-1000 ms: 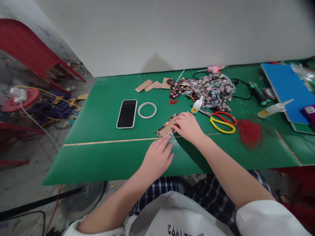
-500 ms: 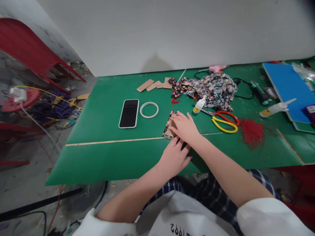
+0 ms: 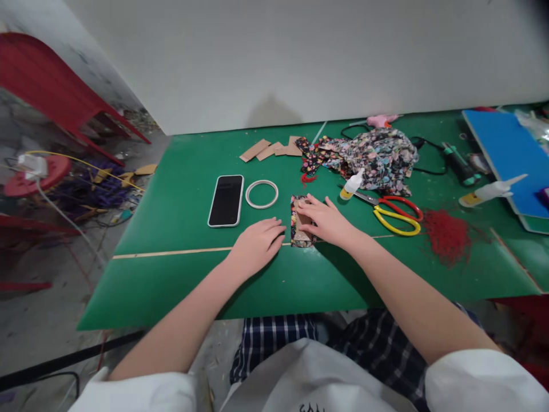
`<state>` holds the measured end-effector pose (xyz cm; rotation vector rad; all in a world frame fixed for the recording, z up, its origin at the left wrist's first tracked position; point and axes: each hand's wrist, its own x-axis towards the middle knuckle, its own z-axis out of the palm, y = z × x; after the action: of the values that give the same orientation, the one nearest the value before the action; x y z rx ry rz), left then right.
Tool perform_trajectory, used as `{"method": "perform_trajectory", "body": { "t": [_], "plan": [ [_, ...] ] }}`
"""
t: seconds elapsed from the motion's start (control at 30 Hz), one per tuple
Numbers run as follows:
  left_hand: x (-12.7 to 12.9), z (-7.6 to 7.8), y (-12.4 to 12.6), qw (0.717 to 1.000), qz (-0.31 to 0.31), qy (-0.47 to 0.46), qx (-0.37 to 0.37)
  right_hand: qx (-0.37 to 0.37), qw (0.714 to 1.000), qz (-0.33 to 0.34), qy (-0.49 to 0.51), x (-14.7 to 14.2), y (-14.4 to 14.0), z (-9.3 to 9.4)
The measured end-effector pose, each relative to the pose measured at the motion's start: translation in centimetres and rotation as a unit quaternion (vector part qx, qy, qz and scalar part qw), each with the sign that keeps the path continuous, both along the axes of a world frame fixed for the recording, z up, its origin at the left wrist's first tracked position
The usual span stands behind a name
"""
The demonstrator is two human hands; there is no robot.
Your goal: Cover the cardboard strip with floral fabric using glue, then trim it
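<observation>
Fingers of right hand spread flat, pinning fabric-wrapped cardboard piece to green table near tape ring, as if keeping the wrap from lifting; left hand rests palm-down just beside, gripping nothing.

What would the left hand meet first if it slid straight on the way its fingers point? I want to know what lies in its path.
The left hand lies flat on the table, fingers pointing right and slightly away. First in that line is probably the small fabric-wrapped cardboard piece, which the right hand presses down.
</observation>
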<state>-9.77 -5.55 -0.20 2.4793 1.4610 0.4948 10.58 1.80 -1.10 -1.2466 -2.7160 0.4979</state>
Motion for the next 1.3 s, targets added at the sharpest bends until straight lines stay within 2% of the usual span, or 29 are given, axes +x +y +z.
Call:
{"method": "perform_trajectory", "body": {
  "t": [0.07,0.13,0.23,0.27,0.3,0.37,0.47,0.57,0.63,0.73,0.83,1.1,1.3],
  "plan": [
    [-1.1,-0.8,0.9,1.000,-0.014,0.005,-0.016,-0.006,1.000,0.004,0.004,-0.2,0.1,-0.1],
    [-1.2,-1.5,1.6,0.999,-0.009,-0.021,-0.028,-0.009,1.000,-0.002,0.009,-0.4,0.1,-0.3],
    [-0.2,-1.7,2.2,0.986,0.049,-0.131,-0.091,-0.011,1.000,-0.018,0.022,-0.7,-0.2,-0.5],
    [0.3,-1.5,2.4,0.967,0.085,-0.198,-0.135,-0.012,0.999,-0.023,0.027,-0.7,-0.3,-0.6],
    [0.7,-1.3,2.6,0.936,0.123,-0.272,-0.185,-0.014,0.999,-0.027,0.031,-0.8,-0.4,-0.6],
    [1.5,-0.7,3.1,0.852,0.184,-0.406,-0.276,-0.016,0.998,-0.036,0.042,-0.8,-0.6,-0.7],
    [2.4,0.3,3.7,0.760,0.231,-0.501,-0.344,-0.022,0.996,-0.048,0.066,-0.8,-0.7,-0.9],
    [2.7,1.1,4.0,0.679,0.268,-0.570,-0.378,-0.037,0.994,-0.049,0.096,-0.6,-0.8,-0.8],
    [2.7,1.3,4.0,0.649,0.282,-0.594,-0.383,-0.036,0.990,-0.062,0.123,-0.3,-1.1,-0.6],
    [2.5,1.3,3.9,0.632,0.293,-0.607,-0.382,-0.002,0.987,-0.086,0.133,0.2,-1.5,-0.4],
    [2.5,1.2,4.0,0.634,0.293,-0.604,-0.383,0.021,0.995,-0.056,0.084,0.2,-1.9,-0.4],
    [2.6,1.2,5.0,0.613,0.275,-0.619,-0.406,-0.004,0.998,-0.007,0.069,-0.4,-2.0,-0.4],
    [3.0,1.3,4.9,0.629,0.299,-0.603,-0.389,-0.022,0.994,-0.010,0.110,0.0,-1.9,-0.4]
  ]
}}
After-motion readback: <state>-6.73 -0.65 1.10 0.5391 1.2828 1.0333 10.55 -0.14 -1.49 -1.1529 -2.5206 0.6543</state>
